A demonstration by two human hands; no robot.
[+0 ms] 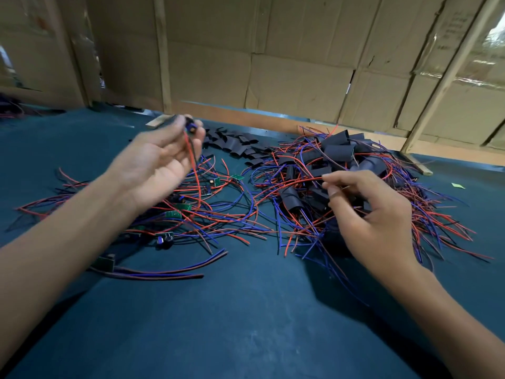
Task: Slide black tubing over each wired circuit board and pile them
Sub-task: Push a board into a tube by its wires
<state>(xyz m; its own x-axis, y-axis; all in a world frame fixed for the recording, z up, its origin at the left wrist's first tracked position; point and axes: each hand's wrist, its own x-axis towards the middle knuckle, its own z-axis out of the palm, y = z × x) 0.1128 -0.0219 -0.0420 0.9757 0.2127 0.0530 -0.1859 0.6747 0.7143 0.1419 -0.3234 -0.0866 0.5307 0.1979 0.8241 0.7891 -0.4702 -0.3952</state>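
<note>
The left hand (155,162) pinches a wired circuit board (190,127), its wires trailing below the fingers; the right hand (374,214) pinches wires atop the sleeved pile (341,170). Snagged strands could drag neighbouring boards along.

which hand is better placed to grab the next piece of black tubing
Right, probably. The right hand hovers by the sleeved pile, nearer the loose black tubing; the left hand already holds a wired board.
</note>
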